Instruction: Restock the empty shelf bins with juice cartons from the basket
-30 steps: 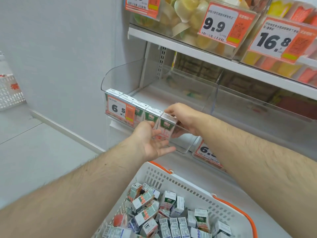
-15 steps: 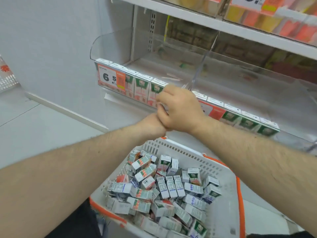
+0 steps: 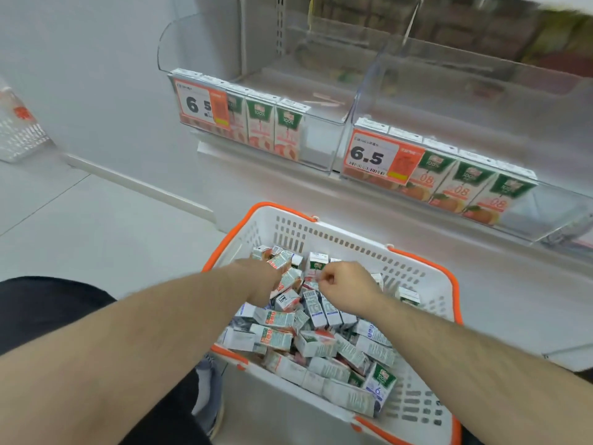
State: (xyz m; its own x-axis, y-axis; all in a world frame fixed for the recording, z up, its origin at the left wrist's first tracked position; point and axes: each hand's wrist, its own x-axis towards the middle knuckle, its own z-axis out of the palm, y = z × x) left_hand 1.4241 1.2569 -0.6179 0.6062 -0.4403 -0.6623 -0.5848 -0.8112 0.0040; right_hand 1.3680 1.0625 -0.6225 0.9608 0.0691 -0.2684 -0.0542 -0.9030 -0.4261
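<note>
Both hands down in basket among loose juice cartons. Left hand buried to the fingers, grip not readable. Right hand curled, seemingly pinching a carton edge, blurred. Left bin: one front row only, gap at its right end. Right bin: front row, rest bare. Plenty left to move; well short of halfway by the look of it

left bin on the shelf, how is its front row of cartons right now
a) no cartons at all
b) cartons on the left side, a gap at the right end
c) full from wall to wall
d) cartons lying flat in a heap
b: in the left bin upright juice cartons stand along the front from the left wall, and a bare gap remains between the last one and the bin's right wall.
</note>
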